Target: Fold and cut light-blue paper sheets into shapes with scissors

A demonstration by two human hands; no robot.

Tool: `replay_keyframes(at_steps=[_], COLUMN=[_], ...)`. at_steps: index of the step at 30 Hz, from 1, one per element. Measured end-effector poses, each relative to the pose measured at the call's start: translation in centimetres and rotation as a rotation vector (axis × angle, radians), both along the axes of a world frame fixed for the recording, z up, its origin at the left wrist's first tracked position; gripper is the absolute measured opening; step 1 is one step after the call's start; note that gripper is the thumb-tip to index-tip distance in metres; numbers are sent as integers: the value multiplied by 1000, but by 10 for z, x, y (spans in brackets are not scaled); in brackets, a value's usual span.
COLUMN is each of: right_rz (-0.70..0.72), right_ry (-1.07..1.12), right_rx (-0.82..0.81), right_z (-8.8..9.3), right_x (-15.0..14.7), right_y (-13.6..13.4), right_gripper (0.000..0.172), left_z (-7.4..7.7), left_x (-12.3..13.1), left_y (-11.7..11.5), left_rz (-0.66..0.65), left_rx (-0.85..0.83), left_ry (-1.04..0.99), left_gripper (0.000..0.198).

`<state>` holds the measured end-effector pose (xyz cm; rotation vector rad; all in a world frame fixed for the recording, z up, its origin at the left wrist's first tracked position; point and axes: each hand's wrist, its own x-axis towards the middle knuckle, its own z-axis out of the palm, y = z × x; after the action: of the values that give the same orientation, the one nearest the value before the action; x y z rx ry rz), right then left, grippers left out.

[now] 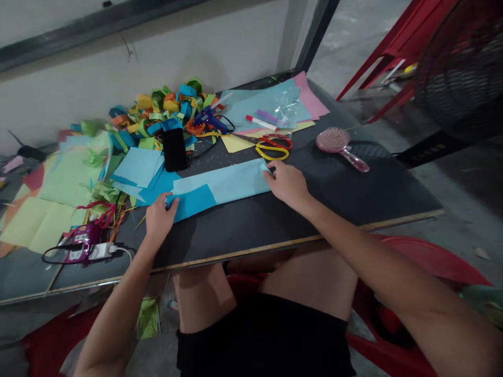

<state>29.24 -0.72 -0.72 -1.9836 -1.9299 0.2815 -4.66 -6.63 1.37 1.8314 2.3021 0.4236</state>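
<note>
A long strip of light blue paper lies near the table's front, with a darker blue piece along its left end. My left hand pinches the left end, where the darker blue paper is. At the right end, my right hand grips a corner of the light blue paper between thumb and fingers. Just behind my right hand lie scissors with red and yellow handles. A black box-shaped object stands behind the strip, and light blue square sheets lie left of it.
Colourful paper loops are heaped at the back beside a blue glue gun. A pink hairbrush lies on the right. At the left front sits a purple power strip with a white plug. A black fan stands beyond the right edge.
</note>
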Motion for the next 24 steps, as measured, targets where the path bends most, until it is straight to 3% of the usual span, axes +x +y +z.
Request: replay_keyframes(at_steps=[5,8,10,13,15,17,21,24], right_rz=[-29,33,167,513,717,806,828,836], right_ry=[-47,-83,-106,-118,-119,-128,-141,-130], right_rx=[-50,126,276,356,317,252,139,72], right_z=[6,7,8,8,4,-1,-12,-14], right_x=[-5,-8,-13,-24,-34,-43,-51,-49], right_y=[0,-9,-16,-23,-25,-23,-15,-12], right_gripper=[32,45,51,50,51,54,59,62], left_z=[4,3,3,5,7,9,7,1], left_x=[5,7,9,14,18,21,25,24], left_y=[5,3,2,0,1,3,8,11], left_rz=[-20,-7,5,-7,-9,2,-2,-97], left_rx=[-38,-44,-39,-20,-19,-29,-24,105], left_ry=[26,52,63,81,116,174,252,271], left_gripper=[46,49,49,50,51,53,59,57])
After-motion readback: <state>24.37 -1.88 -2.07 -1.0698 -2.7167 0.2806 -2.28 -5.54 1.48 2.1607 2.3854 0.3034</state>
